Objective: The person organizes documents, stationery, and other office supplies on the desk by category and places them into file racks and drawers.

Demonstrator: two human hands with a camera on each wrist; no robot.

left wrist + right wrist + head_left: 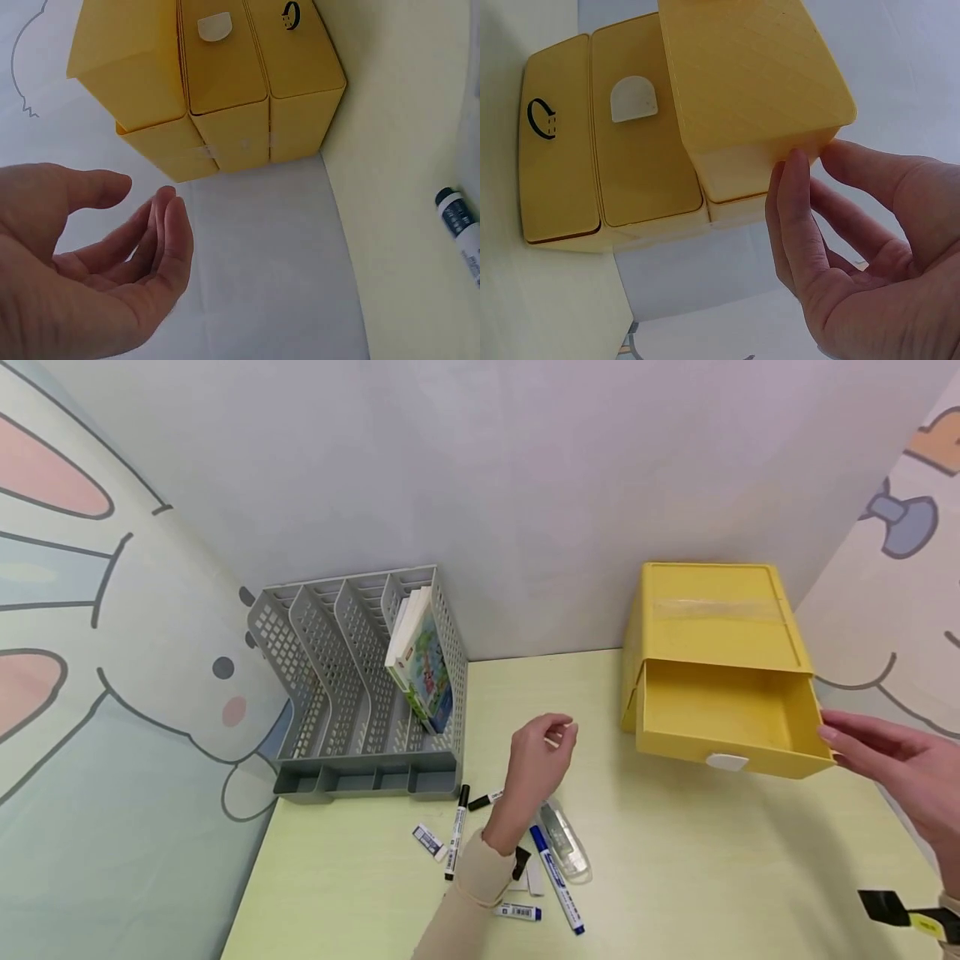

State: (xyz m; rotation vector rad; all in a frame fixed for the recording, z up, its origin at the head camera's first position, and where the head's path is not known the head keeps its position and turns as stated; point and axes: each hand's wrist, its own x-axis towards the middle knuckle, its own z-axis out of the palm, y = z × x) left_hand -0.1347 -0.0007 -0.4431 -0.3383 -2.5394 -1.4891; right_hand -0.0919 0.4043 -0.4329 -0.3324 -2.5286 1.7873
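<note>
A yellow drawer cabinet (716, 610) stands at the back right, with its top drawer (731, 706) pulled out and nothing seen inside. My right hand (896, 756) reaches in from the right. Its fingertips (799, 169) touch the drawer's side wall, and its thumb is by the top edge near the front corner. My left hand (536, 768) hovers over the table, left of the cabinet. Its thumb and fingers (176, 240) are bent loosely and apart, with nothing between them. Below it lie several markers, among them a blue-capped marker (557, 881).
On the left, a grey file rack (352, 668) holds a few books (423, 660) in its right slot. A clear-topped case (564, 843), a small eraser (430, 842) and a black-capped marker (456, 835) lie on the pale yellow table (660, 868). Walls close in on three sides.
</note>
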